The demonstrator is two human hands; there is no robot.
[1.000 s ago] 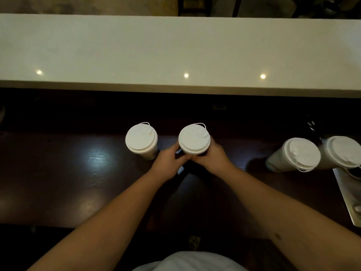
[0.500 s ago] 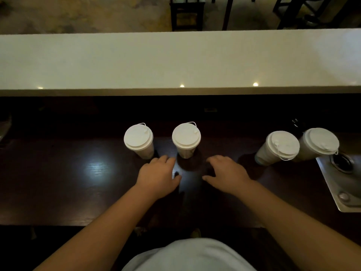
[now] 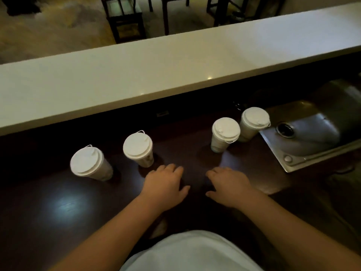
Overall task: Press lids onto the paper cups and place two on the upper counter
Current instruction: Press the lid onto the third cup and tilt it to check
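White plastic lids cap all four paper cups, which we see standing upright on a dark, glossy wooden lower counter (image 3: 58, 202). At far left stands the first white paper cup (image 3: 88, 163); just to its right, a little farther back, is the second white paper cup (image 3: 139, 148). Near the base of that second cup we find the left hand (image 3: 166, 185), palm down over the dark wood, fingers loosely spread and holding nothing. Beside it, a small gap apart, the right hand (image 3: 227, 185) lies the same way, relaxed and empty. Beyond the right hand stands the third lidded cup (image 3: 224, 134), and the fourth lidded cup (image 3: 253, 123) sits just beside it, close to the rim of a stainless steel sink (image 3: 312, 133) at far right. Behind all four cups runs the long, pale upper counter (image 3: 156, 71), raised above the dark surface. Dark wooden chairs (image 3: 125, 18) stand on the floor past it.
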